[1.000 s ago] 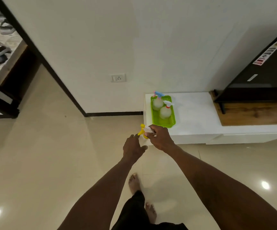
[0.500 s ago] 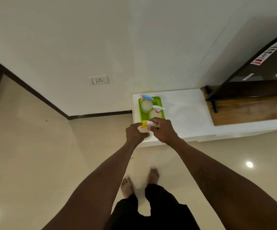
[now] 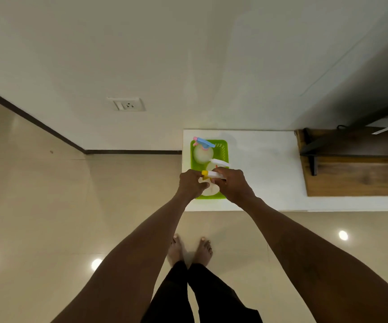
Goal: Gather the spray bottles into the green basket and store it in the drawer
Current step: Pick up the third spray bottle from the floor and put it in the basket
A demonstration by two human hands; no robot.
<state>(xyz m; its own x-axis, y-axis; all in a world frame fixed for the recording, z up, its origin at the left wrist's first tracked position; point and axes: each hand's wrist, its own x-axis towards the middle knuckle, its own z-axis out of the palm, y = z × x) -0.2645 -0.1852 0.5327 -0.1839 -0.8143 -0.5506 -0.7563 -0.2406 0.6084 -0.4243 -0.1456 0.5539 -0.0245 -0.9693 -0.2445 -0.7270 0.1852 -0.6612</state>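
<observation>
A green basket (image 3: 222,148) stands on the left end of a low white cabinet (image 3: 263,169). At its far end stands a clear spray bottle with a blue and pink head (image 3: 202,150). Behind my fingers is a second bottle with a white head (image 3: 219,162). My right hand (image 3: 231,186) grips a third spray bottle with a yellow and white head (image 3: 208,174) over the basket's near end. My left hand (image 3: 192,184) is closed against that bottle's left side; whether it grips the bottle or the basket rim I cannot tell.
A wooden board (image 3: 356,173) with a dark TV stand lies on the cabinet to the right. A wall socket (image 3: 128,104) sits on the white wall at left. My bare feet (image 3: 189,249) stand on glossy beige tiles before the cabinet.
I have stepped up to the cabinet. My right hand has carried the yellow-headed bottle from the cabinet's front edge to over the basket's near end, and my left hand has come alongside it.
</observation>
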